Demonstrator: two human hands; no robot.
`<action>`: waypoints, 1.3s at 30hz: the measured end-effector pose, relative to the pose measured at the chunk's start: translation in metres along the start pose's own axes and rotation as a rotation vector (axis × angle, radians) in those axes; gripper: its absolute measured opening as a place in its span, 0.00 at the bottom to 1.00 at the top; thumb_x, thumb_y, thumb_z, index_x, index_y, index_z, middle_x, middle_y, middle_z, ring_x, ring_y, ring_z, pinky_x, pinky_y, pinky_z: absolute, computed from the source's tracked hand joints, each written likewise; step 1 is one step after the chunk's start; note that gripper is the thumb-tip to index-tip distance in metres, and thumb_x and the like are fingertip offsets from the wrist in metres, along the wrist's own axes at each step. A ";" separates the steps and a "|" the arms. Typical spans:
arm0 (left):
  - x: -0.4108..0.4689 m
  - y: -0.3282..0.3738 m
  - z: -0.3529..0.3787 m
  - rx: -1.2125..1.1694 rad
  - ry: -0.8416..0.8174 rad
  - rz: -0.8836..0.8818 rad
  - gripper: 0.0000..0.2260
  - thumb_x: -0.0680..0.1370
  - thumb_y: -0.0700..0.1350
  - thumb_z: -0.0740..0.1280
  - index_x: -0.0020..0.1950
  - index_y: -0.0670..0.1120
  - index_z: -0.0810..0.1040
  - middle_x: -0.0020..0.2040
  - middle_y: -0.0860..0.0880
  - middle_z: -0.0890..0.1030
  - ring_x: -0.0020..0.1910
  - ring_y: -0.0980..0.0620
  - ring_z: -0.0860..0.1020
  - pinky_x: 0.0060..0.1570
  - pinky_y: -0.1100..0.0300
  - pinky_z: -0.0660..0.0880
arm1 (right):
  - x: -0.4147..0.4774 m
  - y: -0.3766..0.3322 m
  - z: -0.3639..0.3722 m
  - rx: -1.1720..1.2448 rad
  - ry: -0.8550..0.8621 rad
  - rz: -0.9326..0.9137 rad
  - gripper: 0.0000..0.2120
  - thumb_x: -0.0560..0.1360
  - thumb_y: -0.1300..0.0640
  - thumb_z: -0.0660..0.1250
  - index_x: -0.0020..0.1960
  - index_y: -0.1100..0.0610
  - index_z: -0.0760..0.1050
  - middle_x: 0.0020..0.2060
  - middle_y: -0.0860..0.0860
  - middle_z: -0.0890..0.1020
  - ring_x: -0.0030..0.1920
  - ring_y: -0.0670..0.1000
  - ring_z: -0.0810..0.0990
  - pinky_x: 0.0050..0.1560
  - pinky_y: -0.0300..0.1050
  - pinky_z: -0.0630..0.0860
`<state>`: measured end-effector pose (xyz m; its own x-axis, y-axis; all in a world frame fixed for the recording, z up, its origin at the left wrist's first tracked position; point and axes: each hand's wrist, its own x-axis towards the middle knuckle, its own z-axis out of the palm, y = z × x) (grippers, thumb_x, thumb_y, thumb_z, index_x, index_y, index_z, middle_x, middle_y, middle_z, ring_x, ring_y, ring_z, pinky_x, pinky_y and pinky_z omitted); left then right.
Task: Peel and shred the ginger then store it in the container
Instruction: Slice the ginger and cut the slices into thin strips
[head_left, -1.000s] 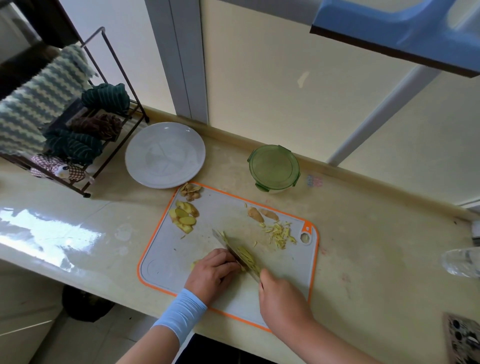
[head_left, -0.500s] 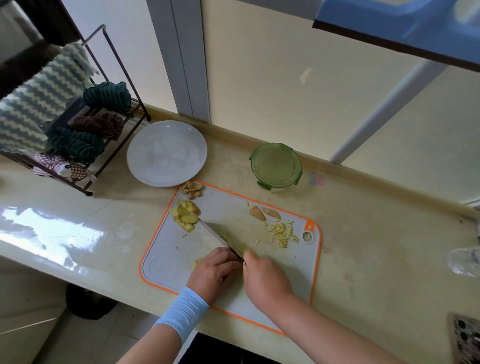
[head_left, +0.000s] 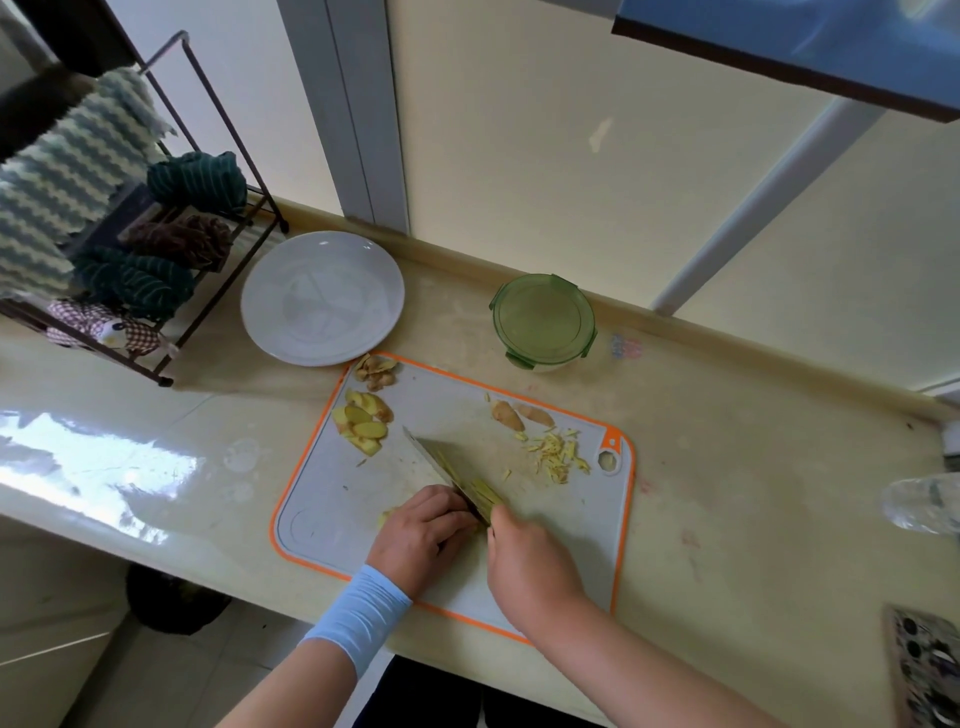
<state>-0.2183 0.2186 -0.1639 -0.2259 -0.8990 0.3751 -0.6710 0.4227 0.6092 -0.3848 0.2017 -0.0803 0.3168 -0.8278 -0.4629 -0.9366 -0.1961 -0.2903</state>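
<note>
My right hand (head_left: 530, 561) grips the handle of a knife (head_left: 441, 465) whose blade lies across the orange-rimmed cutting board (head_left: 582, 561). Yellow ginger shreds (head_left: 485, 491) cling to the blade's side. My left hand (head_left: 423, 535), with a light blue wrist sleeve, presses ginger slices down just left of the blade; those slices are mostly hidden. More ginger slices (head_left: 363, 423) lie at the board's far left, peel scraps (head_left: 375, 371) at its corner. A pile of shreds (head_left: 556, 454) and two ginger ends (head_left: 511, 415) lie at the far right. The green-lidded container (head_left: 543, 319) stands shut behind the board.
A white plate (head_left: 322, 299) sits left of the container. A wire rack (head_left: 171, 218) with cloths stands at the far left. A clear bottle (head_left: 922, 504) lies at the right edge. The counter's front edge runs just below the board.
The knife has gone back and forth across the ginger in chopping strokes, and my right hand moved left, then slightly right. My left hand has stayed on the slices.
</note>
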 end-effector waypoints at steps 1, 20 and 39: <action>0.000 0.001 0.000 0.000 -0.001 0.000 0.05 0.79 0.41 0.69 0.48 0.44 0.84 0.48 0.49 0.81 0.50 0.50 0.78 0.54 0.67 0.72 | 0.004 -0.003 -0.002 0.008 -0.001 -0.006 0.05 0.81 0.58 0.55 0.57 0.53 0.66 0.46 0.57 0.80 0.48 0.62 0.81 0.38 0.48 0.66; 0.002 0.005 -0.003 0.005 0.003 0.007 0.02 0.76 0.38 0.72 0.46 0.44 0.84 0.46 0.49 0.81 0.48 0.50 0.77 0.50 0.64 0.75 | 0.011 -0.010 -0.006 0.001 -0.021 -0.019 0.04 0.82 0.59 0.55 0.55 0.53 0.65 0.48 0.57 0.81 0.49 0.61 0.81 0.38 0.46 0.65; 0.003 0.004 -0.002 0.056 -0.010 0.046 0.03 0.77 0.40 0.71 0.47 0.45 0.84 0.46 0.48 0.80 0.47 0.48 0.77 0.48 0.60 0.75 | 0.005 -0.002 -0.002 0.038 -0.001 -0.014 0.04 0.82 0.57 0.55 0.56 0.53 0.66 0.47 0.57 0.80 0.48 0.61 0.81 0.38 0.48 0.67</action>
<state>-0.2205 0.2178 -0.1584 -0.2643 -0.8801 0.3945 -0.6978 0.4569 0.5516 -0.3819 0.1968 -0.0801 0.3301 -0.8246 -0.4594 -0.9258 -0.1878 -0.3282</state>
